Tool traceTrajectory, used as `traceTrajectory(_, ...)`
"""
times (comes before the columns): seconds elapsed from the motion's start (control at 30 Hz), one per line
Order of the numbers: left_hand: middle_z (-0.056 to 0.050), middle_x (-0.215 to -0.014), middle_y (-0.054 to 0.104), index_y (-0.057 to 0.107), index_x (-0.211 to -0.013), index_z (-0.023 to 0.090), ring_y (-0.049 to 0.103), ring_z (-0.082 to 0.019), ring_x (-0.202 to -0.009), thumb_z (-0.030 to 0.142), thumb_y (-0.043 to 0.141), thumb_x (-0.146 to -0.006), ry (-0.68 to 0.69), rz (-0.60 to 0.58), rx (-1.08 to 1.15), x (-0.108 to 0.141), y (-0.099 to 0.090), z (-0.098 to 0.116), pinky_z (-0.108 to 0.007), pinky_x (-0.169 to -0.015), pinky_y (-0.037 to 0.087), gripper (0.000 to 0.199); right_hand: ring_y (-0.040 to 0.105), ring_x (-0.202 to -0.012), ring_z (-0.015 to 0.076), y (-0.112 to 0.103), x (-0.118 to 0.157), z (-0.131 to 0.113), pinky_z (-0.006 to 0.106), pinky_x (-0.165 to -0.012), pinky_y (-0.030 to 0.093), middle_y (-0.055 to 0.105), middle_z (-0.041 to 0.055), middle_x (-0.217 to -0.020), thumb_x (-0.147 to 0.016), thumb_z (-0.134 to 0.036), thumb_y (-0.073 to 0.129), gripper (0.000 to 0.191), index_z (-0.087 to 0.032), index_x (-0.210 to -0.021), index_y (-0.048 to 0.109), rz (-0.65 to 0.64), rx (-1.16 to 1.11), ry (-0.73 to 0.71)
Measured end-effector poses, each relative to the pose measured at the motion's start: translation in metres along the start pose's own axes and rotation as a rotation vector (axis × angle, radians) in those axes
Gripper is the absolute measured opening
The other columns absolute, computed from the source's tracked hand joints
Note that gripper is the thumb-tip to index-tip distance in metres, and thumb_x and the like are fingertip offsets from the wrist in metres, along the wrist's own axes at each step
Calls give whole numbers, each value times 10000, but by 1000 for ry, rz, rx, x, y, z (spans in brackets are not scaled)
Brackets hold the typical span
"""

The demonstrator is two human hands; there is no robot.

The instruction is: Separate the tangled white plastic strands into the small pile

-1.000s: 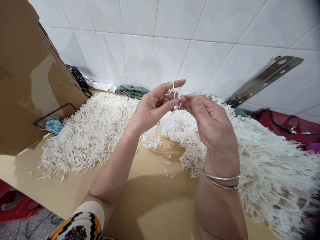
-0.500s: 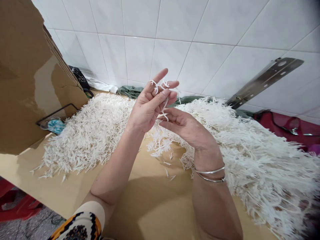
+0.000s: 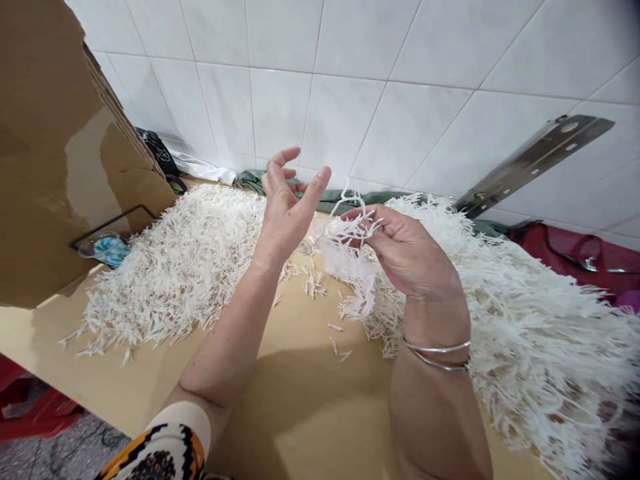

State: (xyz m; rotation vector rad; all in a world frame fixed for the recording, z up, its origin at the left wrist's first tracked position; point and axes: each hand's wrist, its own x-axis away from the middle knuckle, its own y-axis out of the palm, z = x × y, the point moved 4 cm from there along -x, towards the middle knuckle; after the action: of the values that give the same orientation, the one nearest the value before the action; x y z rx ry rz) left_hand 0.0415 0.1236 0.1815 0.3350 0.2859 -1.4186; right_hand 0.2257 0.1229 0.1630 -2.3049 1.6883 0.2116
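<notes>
My left hand point(image 3: 290, 203) is raised over the table with thumb and fingers apart, holding nothing. Pinched in my right hand point(image 3: 405, 247) is a cluster of white branched plastic strands point(image 3: 350, 233), some looping up above the fingers and some hanging down, partly blurred. To the left lies a large heap of short white pieces point(image 3: 175, 267). A bigger pile of longer white strands point(image 3: 530, 327) spreads on the right, beyond and beside my right wrist. A few small loose white pieces point(image 3: 314, 285) lie between the two heaps.
A cardboard box point(image 3: 40, 167) stands at the left of the tan table point(image 3: 310, 407), a blue-and-white item point(image 3: 111, 251) beside it. White wall tiles rise behind, with a metal bracket point(image 3: 535, 163) at right. Green cloth point(image 3: 253, 181), a red bag point(image 3: 565, 253) and a red stool point(image 3: 35, 407) also show.
My left hand has let go of the thin white strand and opened, moving slightly left. My right hand has moved right and now grips a cluster of strands, lifted from the middle.
</notes>
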Motion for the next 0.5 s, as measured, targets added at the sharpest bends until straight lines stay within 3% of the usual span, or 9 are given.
traceTrajectory(0.07,-54,-1071,667,659,-1250,301,604,-156,-1040,575,657,-1007,-1,-43,-18,3,2,3,-279,-874,509,367,662,-768,153,-2,-1,-1,336,-745,563,719,-4,-818,-924,-449,785,216,-244,-907,723,53,-23,-37)
traceTrajectory(0.17,-44,-994,673,686,-1002,222,607,-143,-964,618,632,-1005,-22,-174,-35,6,9,4,-286,-852,496,400,653,-772,146,-4,-1,-2,334,-771,569,704,-14,-815,-921,-416,779,197,-250,-861,691,118,-23,-79)
traceTrajectory(0.3,-42,-982,708,652,-1112,188,634,-123,-893,513,755,-945,-105,-390,54,9,20,-7,-284,-832,495,380,653,-733,157,-7,-1,-5,347,-736,585,710,-14,-811,-909,-467,775,240,-263,-851,663,166,-5,-63)
traceTrajectory(0.4,-30,-935,713,622,-1214,172,651,-117,-855,353,815,-891,-149,-441,147,7,22,-11,-281,-816,493,418,619,-671,154,-10,0,-7,347,-679,572,706,-5,-789,-907,-509,776,285,-265,-828,650,187,16,-54)
traceTrajectory(0.5,-42,-971,724,687,-1119,157,646,-107,-861,291,781,-892,-153,-455,155,5,17,-8,-267,-805,486,280,574,-601,131,-17,-1,-6,307,-584,513,697,-8,-768,-935,-483,746,236,-267,-877,674,214,71,-77)
